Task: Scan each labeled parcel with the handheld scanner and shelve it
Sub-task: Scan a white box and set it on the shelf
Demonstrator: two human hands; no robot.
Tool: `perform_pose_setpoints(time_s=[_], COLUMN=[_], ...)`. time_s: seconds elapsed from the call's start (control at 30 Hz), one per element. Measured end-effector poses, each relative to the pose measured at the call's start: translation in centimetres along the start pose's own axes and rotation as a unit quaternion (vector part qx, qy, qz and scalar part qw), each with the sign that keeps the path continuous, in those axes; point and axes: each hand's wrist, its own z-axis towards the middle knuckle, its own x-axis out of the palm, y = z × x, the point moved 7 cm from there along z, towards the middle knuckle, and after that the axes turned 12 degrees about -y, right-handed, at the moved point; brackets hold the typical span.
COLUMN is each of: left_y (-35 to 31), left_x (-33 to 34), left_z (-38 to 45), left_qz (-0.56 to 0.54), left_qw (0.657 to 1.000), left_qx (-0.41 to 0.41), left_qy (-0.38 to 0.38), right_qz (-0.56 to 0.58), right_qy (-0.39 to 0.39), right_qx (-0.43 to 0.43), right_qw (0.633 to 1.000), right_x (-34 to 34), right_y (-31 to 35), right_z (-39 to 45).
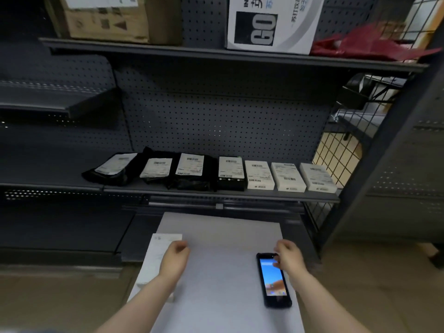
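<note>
1. white parcel [158,258] lying flat at left edge of bench [221,231], partly under left hand [176,254]; probably light, stiff carton, best gripped across the short sides.
2. handheld scanner [272,281] flat near right edge, screen up; smooth, maybe slippery, to be held by the long sides.
3. left fingers [181,246] curled, pinching nothing visible; right hand [288,257] fingers loosely bent over scanner top, contact unclear.
4. parcel label not visible; near end hidden by forearm.

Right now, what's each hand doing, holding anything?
Left hand: loosely curled, holding nothing, beside the white parcel.
Right hand: at the scanner top edge; grip cannot be told.
</note>
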Motion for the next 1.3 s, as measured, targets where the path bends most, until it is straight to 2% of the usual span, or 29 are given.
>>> perform_pose_setpoints(time_s=[0.07, 0.17, 0.37, 0.53, 0.63, 0.7, 0.77, 0.83, 0.87, 0.9, 0.97, 1.03, 1.1, 1.17, 1.3], left_y=[1.3, 2.5, 6.3, 7.0, 6.1, 4.9, 3.6, 2.5, 2.0, 1.6, 0.5, -0.7, -1.2, -0.8, 0.5], left_x=[-1.2, -2.9, -4.1, -3.9, -4.2, -4.8, -5.1, -3.9, -3.0, -2.0, -0.2, 1.1, 2.0, 2.7, 2.9], left_z=[0.2, 0.2, 0.7, 0.9, 0.6, 0.1, -0.4, -1.2, -1.6, -2.1, -4.0, -6.1, -7.7, -8.1, -6.6], left_qz=[0.089, 0.246, 0.344, 0.314, 0.289, 0.207, 0.07, -0.086, -0.169, -0.256, -0.382, -0.417, -0.406, -0.377, -0.228], left_qw=[0.995, 0.965, 0.934, 0.947, 0.954, 0.972, 0.989, 0.994, 0.985, 0.963, 0.892, 0.839, 0.818, 0.821, 0.903], left_qx=[0.021, 0.044, 0.032, -0.009, 0.004, 0.028, 0.034, 0.006, -0.028, -0.079, -0.189, -0.244, -0.256, -0.252, -0.177], left_qy=[-0.042, -0.086, -0.097, -0.069, -0.079, -0.111, -0.123, -0.061, -0.012, 0.041, 0.152, 0.25, 0.318, 0.347, 0.32], right_qz=[-0.021, -0.037, -0.063, -0.055, -0.045, -0.037, -0.023, -0.004, 0.009, 0.021, 0.045, 0.076, 0.127, 0.163, 0.122], right_qy=[0.023, 0.035, 0.041, 0.039, 0.045, 0.059, 0.087, 0.121, 0.138, 0.155, 0.189, 0.226, 0.255, 0.255, 0.22], right_qx=[0.019, 0.033, 0.063, 0.071, 0.074, 0.074, 0.078, 0.084, 0.086, 0.083, 0.071, 0.055, 0.055, 0.065, 0.051], right_qw=[0.999, 0.998, 0.995, 0.995, 0.995, 0.995, 0.993, 0.989, 0.987, 0.984, 0.978, 0.97, 0.957, 0.951, 0.967], right_x=[0.9, 1.8, 2.1, 2.1, 2.7, 3.4, 4.7, 6.0, 6.7, 7.3, 8.6, 9.6, 9.9, 9.6, 8.1], right_y=[-1.7, -3.8, -6.2, -6.6, -6.2, -5.7, -5.2, -4.4, -3.9, -3.3, -2.0, -0.7, 0.3, 0.9, 0.3], right_z=[-2.1, -4.0, -5.5, -6.0, -6.7, -7.2, -7.6, -8.4, -8.8, -9.2, -10.1, -10.9, -11.5, -11.4, -10.0])
